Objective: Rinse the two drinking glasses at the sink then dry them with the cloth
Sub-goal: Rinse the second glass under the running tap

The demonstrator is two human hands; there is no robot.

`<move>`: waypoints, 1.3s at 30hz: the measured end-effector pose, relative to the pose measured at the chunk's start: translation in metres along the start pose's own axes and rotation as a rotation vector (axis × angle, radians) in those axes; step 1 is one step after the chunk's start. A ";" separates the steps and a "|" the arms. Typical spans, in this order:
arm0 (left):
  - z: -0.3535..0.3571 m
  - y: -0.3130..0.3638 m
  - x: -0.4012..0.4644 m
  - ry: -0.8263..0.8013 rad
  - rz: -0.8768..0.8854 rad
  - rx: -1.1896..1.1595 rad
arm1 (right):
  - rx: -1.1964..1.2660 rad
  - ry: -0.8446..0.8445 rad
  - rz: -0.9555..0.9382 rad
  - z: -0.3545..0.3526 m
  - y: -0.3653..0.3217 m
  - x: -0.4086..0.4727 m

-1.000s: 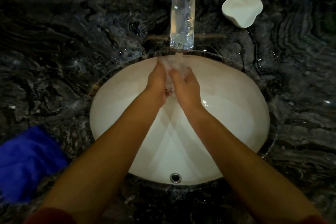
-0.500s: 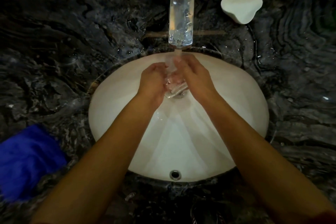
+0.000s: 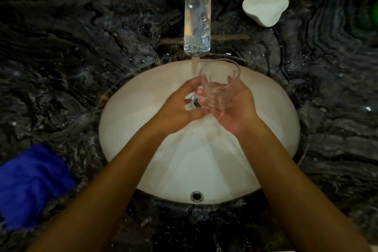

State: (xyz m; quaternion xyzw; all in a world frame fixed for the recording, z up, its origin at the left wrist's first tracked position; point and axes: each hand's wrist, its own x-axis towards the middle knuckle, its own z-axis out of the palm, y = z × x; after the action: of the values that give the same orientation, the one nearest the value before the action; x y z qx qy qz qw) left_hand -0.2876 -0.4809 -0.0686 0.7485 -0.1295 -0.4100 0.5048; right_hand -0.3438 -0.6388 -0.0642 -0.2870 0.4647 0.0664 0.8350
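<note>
A clear drinking glass (image 3: 219, 86) is tilted over the white sink basin (image 3: 126, 129), its mouth turned up and back toward the tap (image 3: 197, 16). My right hand (image 3: 239, 112) cups it from the right and below. My left hand (image 3: 180, 108) touches its lower left side with thumb and fingertips. A thin stream of water (image 3: 195, 65) falls just left of the rim. The blue cloth (image 3: 30, 182) lies on the counter at the left. A faint glassy shape (image 3: 229, 239) sits at the counter's near edge; I cannot tell if it is the second glass.
The dark marble counter (image 3: 81, 57) around the basin is wet with droplets. A white soap dish (image 3: 264, 7) stands at the back right. The metal drain (image 3: 194, 102) shows between my hands, and the overflow hole (image 3: 196, 196) is at the basin's near wall.
The glass was hidden between my closed hands under the stream. Now my hands have parted and the glass is raised and shifted right, open end facing the tap.
</note>
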 end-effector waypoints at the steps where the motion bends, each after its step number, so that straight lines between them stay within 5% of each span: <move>1: 0.002 0.005 0.000 -0.081 0.026 -0.026 | 0.002 -0.022 0.016 0.003 0.001 0.000; 10: 0.013 0.025 -0.006 0.186 -0.043 -0.360 | -0.967 0.065 -0.073 0.007 -0.003 -0.022; 14: 0.022 0.033 -0.013 0.314 -0.163 -0.421 | -1.096 0.174 -0.466 0.003 -0.001 -0.034; 19: 0.027 0.039 -0.026 0.237 -0.426 -0.789 | -1.314 -0.056 -0.743 0.014 0.002 -0.050; 22: 0.021 0.039 -0.030 0.212 -0.526 -1.077 | -1.379 -0.182 -0.668 0.011 0.001 -0.049; 25: 0.015 0.040 -0.031 0.209 -0.558 -1.115 | -1.379 -0.288 -0.554 0.009 0.003 -0.054; 28: 0.013 0.042 -0.029 0.228 -0.569 -1.118 | -1.443 -0.375 -0.630 0.008 0.012 -0.065; 32: 0.016 0.045 -0.033 0.183 -0.568 -1.137 | -1.470 -0.287 -0.638 0.002 0.007 -0.065; 36: 0.018 0.049 -0.042 0.230 -0.556 -1.260 | -1.435 -0.174 -0.359 0.014 -0.021 -0.075; 39: 0.011 0.057 -0.050 0.233 -0.526 -1.241 | -1.503 -0.113 -0.464 0.025 -0.042 -0.084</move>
State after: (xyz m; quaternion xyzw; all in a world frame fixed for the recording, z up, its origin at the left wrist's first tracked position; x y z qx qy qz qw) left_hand -0.3147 -0.4841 0.0033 0.3663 0.3709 -0.4341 0.7347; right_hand -0.3566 -0.6470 0.0315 -0.8604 0.1802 0.2011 0.4321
